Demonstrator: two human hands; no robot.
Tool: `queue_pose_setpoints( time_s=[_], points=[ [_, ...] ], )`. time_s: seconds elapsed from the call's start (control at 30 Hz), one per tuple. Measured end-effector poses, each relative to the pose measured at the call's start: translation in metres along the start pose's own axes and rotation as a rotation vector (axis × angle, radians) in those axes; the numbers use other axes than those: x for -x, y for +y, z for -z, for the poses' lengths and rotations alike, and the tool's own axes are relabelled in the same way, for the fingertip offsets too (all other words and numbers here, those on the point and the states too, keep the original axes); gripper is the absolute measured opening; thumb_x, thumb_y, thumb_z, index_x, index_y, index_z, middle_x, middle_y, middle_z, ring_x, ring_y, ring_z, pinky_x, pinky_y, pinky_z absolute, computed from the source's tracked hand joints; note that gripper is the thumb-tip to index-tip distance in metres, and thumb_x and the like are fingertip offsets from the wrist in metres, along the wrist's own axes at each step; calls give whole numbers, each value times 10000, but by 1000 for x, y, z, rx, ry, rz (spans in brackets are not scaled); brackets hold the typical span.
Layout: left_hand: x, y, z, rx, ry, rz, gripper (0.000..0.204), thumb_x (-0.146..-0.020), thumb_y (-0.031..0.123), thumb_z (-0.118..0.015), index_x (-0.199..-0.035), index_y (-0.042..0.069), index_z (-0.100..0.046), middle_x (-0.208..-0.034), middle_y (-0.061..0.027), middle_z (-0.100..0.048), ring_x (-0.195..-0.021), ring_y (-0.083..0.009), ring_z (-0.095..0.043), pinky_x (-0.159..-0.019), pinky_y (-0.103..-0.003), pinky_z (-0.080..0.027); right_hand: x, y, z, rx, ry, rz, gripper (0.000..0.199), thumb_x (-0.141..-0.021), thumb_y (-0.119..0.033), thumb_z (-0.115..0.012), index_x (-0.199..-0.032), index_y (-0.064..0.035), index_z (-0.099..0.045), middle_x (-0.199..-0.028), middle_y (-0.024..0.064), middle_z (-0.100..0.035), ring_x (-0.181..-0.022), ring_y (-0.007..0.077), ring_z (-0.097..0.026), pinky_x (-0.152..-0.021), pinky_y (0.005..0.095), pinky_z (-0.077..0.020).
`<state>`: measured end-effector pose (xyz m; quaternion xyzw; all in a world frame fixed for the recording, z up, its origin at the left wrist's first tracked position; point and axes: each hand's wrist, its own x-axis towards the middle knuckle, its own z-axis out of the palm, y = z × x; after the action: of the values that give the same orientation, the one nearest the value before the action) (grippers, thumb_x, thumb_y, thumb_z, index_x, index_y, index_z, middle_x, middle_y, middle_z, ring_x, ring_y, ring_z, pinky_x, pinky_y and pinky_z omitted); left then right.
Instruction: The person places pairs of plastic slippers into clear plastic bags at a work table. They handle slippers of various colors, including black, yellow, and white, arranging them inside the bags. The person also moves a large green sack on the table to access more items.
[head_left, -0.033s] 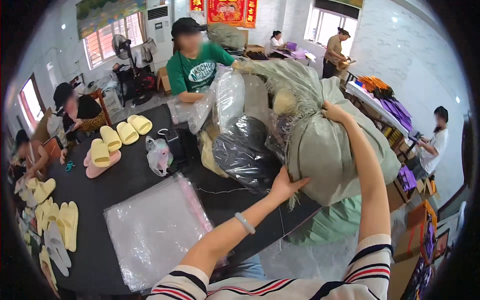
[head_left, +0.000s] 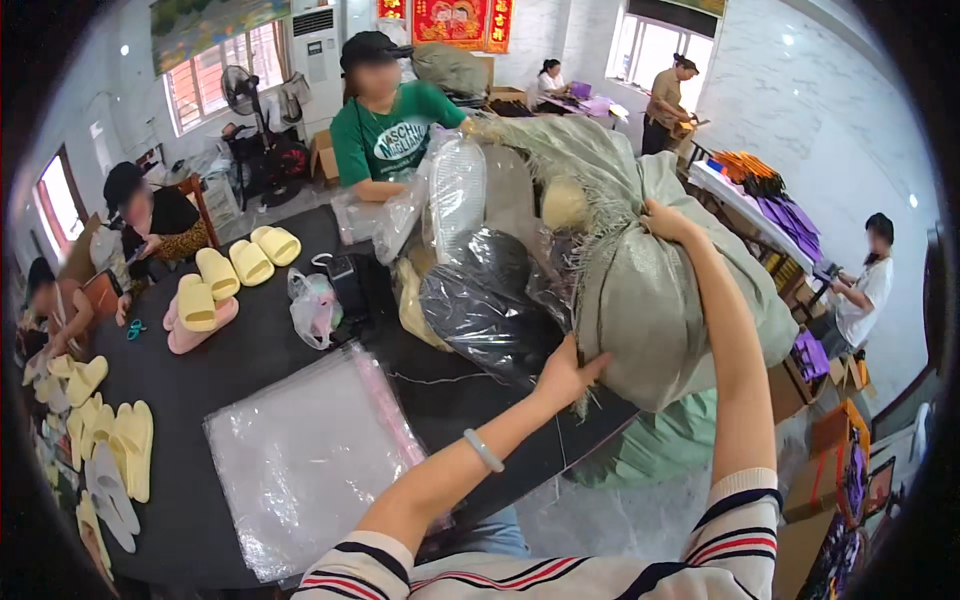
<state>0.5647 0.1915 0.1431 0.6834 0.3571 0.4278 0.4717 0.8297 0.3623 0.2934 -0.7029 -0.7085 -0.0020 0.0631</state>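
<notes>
A big grey-green woven sack (head_left: pixel 655 325) with a frayed mouth lies tilted on the dark table, its open end toward the far left. My right hand (head_left: pixel 672 222) grips the gathered cloth on top of it. Lower down, my left hand (head_left: pixel 568 380) holds the frayed rim, thumb over the cloth and the other fingers partly hidden. From the mouth spill clear-wrapped slippers: a black bundle (head_left: pixel 490 295) beside my left hand, a white one (head_left: pixel 458 190) and a grey one (head_left: pixel 510 195). Across the table, a person in a green shirt (head_left: pixel 392 135) has an arm stretched to the sack.
A stack of clear plastic bags (head_left: pixel 310 460) lies on the table (head_left: pixel 180 430) before me. Yellow slippers (head_left: pixel 250 262) stand at the left, near a small knotted bag (head_left: pixel 315 315). A green sack (head_left: pixel 655 445) sits below the table edge. Cartons (head_left: pixel 790 390) line the right side.
</notes>
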Motion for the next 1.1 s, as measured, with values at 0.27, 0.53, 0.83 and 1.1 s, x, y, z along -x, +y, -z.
queue_pose_setpoints(
  time_s=[0.27, 0.53, 0.83, 1.1],
  points=[
    [34, 64, -1, -139, 115, -286, 253, -867, 210, -615, -820, -38, -589, -730, -220, -588, -696, -370, -598, -633, -408, -458, -29, 35, -18, 14, -20, 34, 549, -904, -451, -482, -1139, 44, -508, -1131, 291, -582, -1076, 420, -551, -908, 451, -428],
    [11, 44, -72, -532, 66, -603, 569, -756, 335, -699, -1003, -126, -474, -949, -285, -530, -859, -409, -571, -717, -451, -490, -36, -5, -30, 30, 58, -133, 552, -894, -487, -468, -1197, -27, -496, -1175, 245, -584, -1100, 408, -546, -913, 457, -426],
    [-35, 23, -71, -750, 129, -480, 228, -763, 133, -598, -905, -15, -498, -820, -184, -602, -648, -327, -636, -560, -395, -521, 126, 83, 58, -567, 412, 161, 490, -941, -353, -547, -1270, 5, -491, -1225, 116, -543, -1130, 168, -490, -980, 293, -363],
    [-33, 28, -71, -686, 35, -570, 202, -714, 35, -585, -912, 22, -547, -737, -144, -632, -634, -298, -655, -565, -390, -515, 325, 297, -189, -1363, 357, -1245, 989, -721, -808, -442, -1452, -162, -286, -1493, 176, -264, -1340, 391, -295, -1004, 629, -244]
  ],
)
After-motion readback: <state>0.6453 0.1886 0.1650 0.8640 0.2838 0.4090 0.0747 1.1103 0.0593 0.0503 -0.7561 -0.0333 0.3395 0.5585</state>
